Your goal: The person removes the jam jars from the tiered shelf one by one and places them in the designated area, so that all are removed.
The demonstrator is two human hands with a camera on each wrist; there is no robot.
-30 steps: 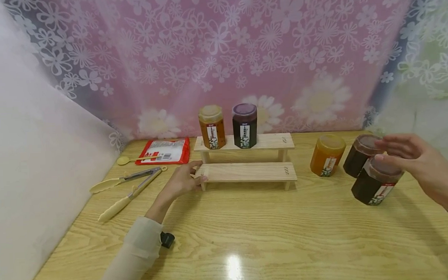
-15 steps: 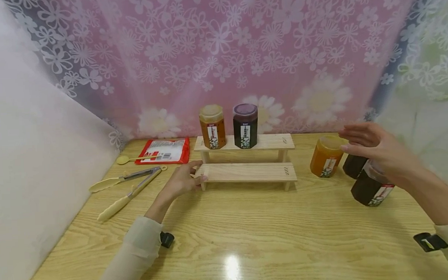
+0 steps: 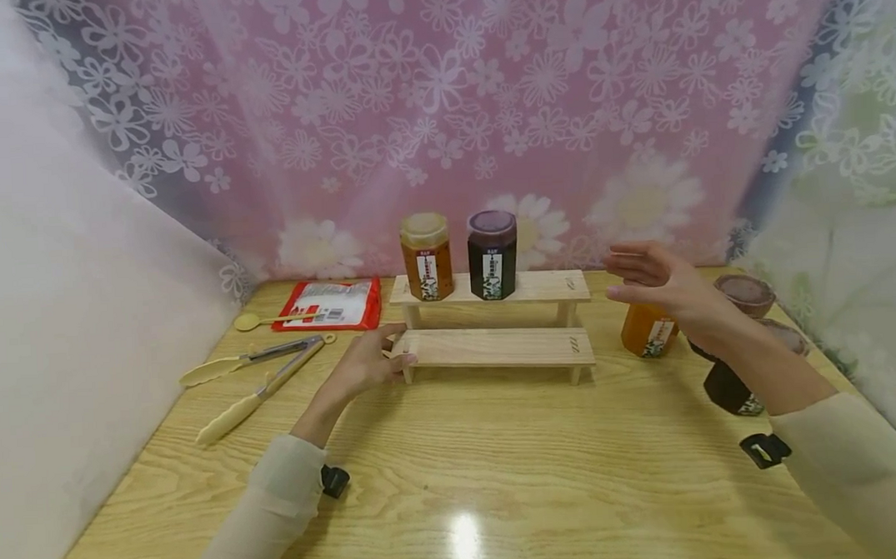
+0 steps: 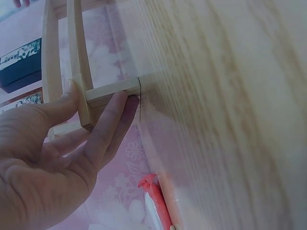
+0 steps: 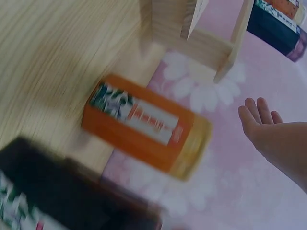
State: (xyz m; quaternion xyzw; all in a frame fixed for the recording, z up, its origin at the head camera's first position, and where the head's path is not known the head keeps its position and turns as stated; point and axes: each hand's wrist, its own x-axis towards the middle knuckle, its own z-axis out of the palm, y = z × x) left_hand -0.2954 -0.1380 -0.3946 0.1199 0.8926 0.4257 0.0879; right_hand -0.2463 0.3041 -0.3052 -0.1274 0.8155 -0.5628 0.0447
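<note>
My left hand grips the left end of a two-step wooden display rack. In the left wrist view, the thumb lies against the step's edge and the fingers reach along the leg. My right hand, fingers extended and holding nothing, is over an orange jam jar, hiding part of its lid in the head view. On the upper step stand an amber jar and a dark purple-lidded jar. Two dark jars stand right of the orange one, partly behind my right forearm.
Left of the rack lie a red-and-white packet with a yellow spoon across it, and tongs with pale yellow tips. A pink floral curtain hangs behind the wooden table.
My right hand has moved left from the dark jars, past them to the orange jar. My left hand has kept its grip on the rack.
</note>
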